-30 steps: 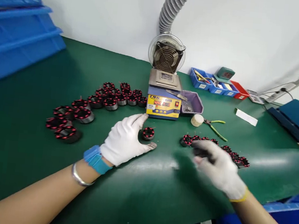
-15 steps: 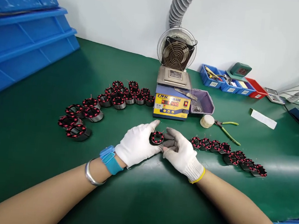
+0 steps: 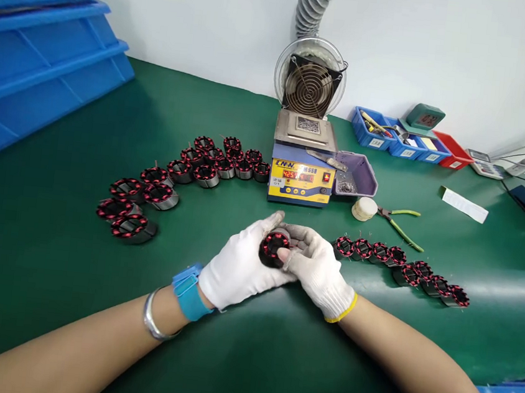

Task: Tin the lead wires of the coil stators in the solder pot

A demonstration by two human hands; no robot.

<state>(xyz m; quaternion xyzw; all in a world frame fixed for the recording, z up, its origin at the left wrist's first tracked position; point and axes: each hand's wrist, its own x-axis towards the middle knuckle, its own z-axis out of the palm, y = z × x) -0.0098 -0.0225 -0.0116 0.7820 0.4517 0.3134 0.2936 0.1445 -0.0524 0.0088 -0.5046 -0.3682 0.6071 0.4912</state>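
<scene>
Between my two gloved hands, above the front of the green table [image 3: 170,356], is a motor stator [image 3: 272,249], a dark ring with red windings. My left hand [image 3: 241,260] curls around its left side and under it. My right hand [image 3: 316,264] grips it from the right, the bare thumb tip on its face and the fingers at its far edge. More stators [image 3: 162,195] stand in a slanting cluster to the left. Another row of stators [image 3: 397,257], with thin wire ends sticking up, lies right of my right hand.
Ahead stands a solder pot [image 3: 303,169] with a fan [image 3: 310,89] behind it. Beside it are a purple tray [image 3: 363,173], a round whitish pad [image 3: 364,208] and green-handled cutters [image 3: 400,223]. Small blue bins [image 3: 376,139] line the wall; blue crates [image 3: 36,66] are stacked at left.
My right hand has closed in on the stator, its thumb now on the ring's face. The stator has tipped and looks larger. The view has shifted slightly.
</scene>
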